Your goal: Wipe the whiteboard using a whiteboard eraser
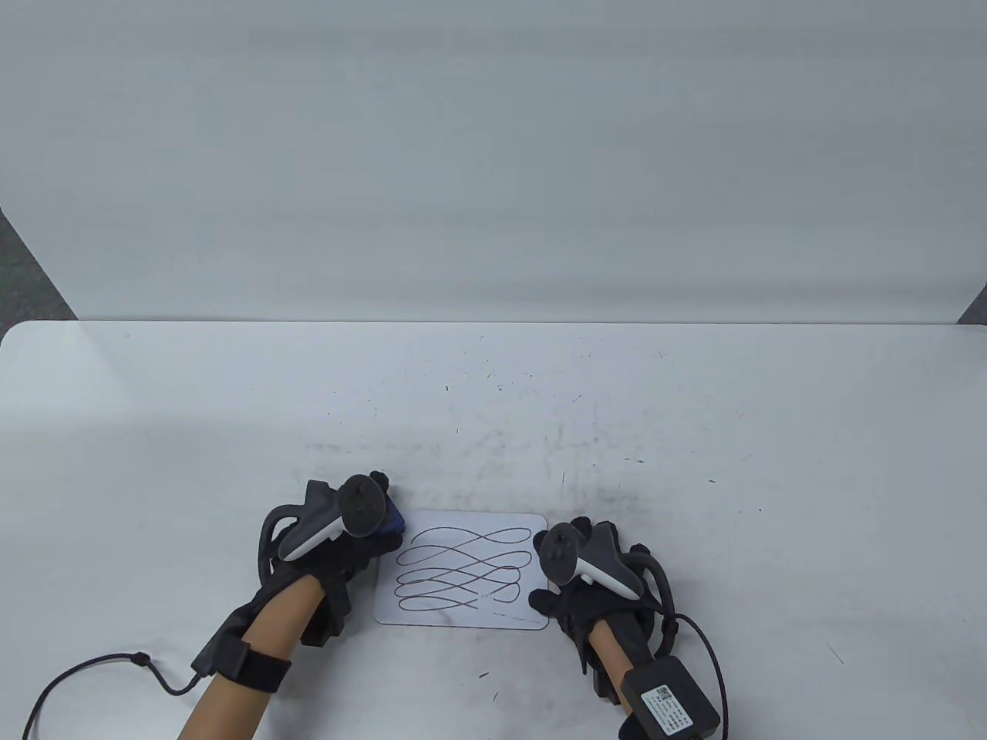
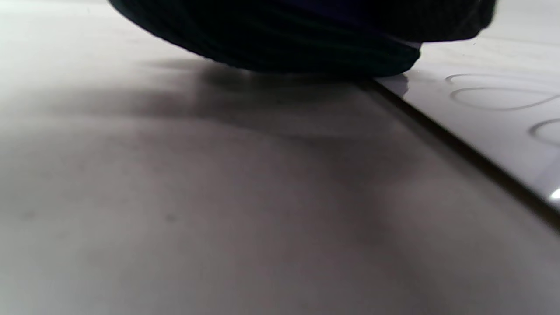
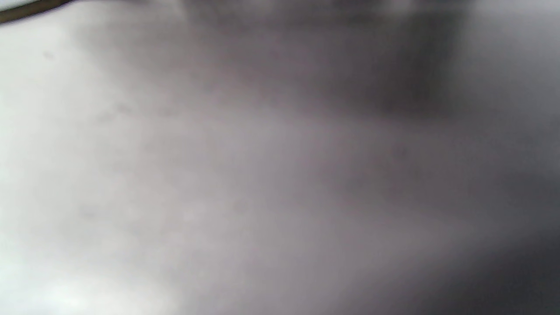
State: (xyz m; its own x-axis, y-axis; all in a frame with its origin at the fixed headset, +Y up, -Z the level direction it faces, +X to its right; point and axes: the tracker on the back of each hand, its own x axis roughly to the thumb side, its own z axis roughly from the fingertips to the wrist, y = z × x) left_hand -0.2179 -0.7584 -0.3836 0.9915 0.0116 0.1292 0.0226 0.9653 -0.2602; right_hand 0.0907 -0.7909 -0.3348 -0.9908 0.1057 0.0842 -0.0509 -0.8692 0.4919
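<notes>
A white table (image 1: 193, 401), scuffed with dark smudges, stands before a pale backdrop (image 1: 493, 154). The left hand (image 1: 339, 539) grips the blue eraser (image 1: 395, 518) at the whiteboard's (image 1: 463, 613) upper left corner. The board bears looping marker lines (image 1: 459, 574). The right hand (image 1: 578, 586) rests on its right edge; its grip cannot be told

Whiteboard (image 1: 463, 570) on table (image 1: 694, 432), left hand (image 1: 331, 539) left, right hand (image 1: 586, 578) right

My gloves (image 1: 339, 555) are black; the white whiteboard (image 1: 463, 570) carries looping black scribbles, the eraser (image 1: 395, 520) shows blue
</notes>
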